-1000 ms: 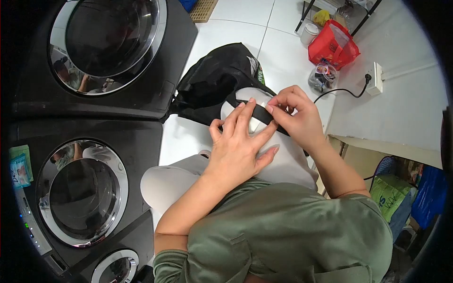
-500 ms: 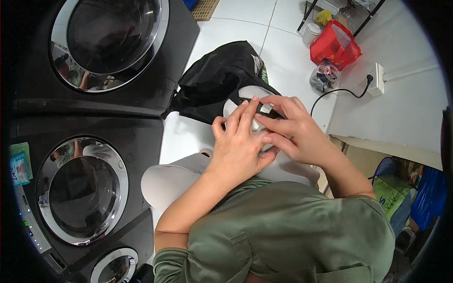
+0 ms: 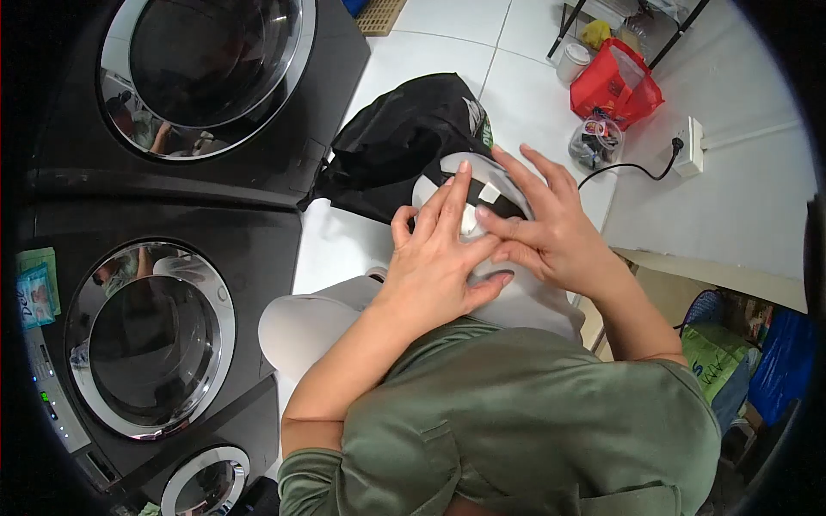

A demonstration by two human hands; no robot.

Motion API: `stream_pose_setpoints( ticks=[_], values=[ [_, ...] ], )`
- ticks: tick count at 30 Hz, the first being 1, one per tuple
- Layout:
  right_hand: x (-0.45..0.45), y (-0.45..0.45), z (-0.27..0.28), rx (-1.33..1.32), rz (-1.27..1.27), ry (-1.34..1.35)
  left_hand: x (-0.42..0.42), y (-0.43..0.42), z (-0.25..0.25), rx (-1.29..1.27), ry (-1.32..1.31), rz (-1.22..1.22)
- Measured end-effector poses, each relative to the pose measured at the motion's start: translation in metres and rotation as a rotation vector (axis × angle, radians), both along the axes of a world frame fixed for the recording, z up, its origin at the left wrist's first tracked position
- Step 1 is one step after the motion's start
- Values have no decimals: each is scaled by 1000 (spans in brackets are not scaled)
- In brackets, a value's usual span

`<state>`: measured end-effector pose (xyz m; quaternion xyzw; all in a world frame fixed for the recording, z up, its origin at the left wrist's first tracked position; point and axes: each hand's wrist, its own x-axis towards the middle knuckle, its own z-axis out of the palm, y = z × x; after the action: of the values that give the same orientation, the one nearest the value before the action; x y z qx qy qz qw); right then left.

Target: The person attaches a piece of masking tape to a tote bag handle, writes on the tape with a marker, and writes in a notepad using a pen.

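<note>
The right hand [image 3: 561,234] has been spread open over the black strap [image 3: 509,208], the left hand [image 3: 433,273] laid across it, so its white patch [image 3: 490,193] seems released.

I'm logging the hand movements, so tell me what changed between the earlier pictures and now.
The right hand, pinching at the flat black strap a second ago, has let go and spread its fingers, leaving the small white square on the strap in plain view. The left hand stays with fingers extended over the strap; the rumpled black cloth lies as before.
</note>
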<state>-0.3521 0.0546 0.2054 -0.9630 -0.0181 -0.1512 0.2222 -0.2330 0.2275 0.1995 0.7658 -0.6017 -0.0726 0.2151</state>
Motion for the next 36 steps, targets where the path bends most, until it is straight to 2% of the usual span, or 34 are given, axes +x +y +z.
stream_pose_setpoints(
  ticks=[1, 4, 7, 16, 19, 22, 25, 31, 34, 36],
  values=[
    [0, 2, 8, 62, 17, -52, 0, 0, -2, -17, 13, 1],
    [1, 7, -2, 467, -57, -13, -3, 2, -11, -44, 39, 4],
    [14, 16, -2, 343, -80, -86, -7, 4, -16, -32, 38, 18],
    [19, 14, -9, -30, 103, -297, -7, 7, -17, -61, 54, 23],
    [14, 19, -19, -27, 47, -393, -6, 8, -17, -77, 55, 21],
    [14, 28, -30, 144, -92, -465, -6, 7, -17, -92, 64, 21],
    [14, 29, -21, 153, -83, -449, -5, 7, -18, -95, 67, 15],
    [20, 21, -7, 14, -48, -352, -7, 6, -14, -86, 49, 14],
    [20, 24, -15, 77, -51, -447, -7, 6, -15, -91, 54, 17],
    [17, 31, -20, 235, -134, -437, -6, 7, -17, -100, 53, 15]
  ],
)
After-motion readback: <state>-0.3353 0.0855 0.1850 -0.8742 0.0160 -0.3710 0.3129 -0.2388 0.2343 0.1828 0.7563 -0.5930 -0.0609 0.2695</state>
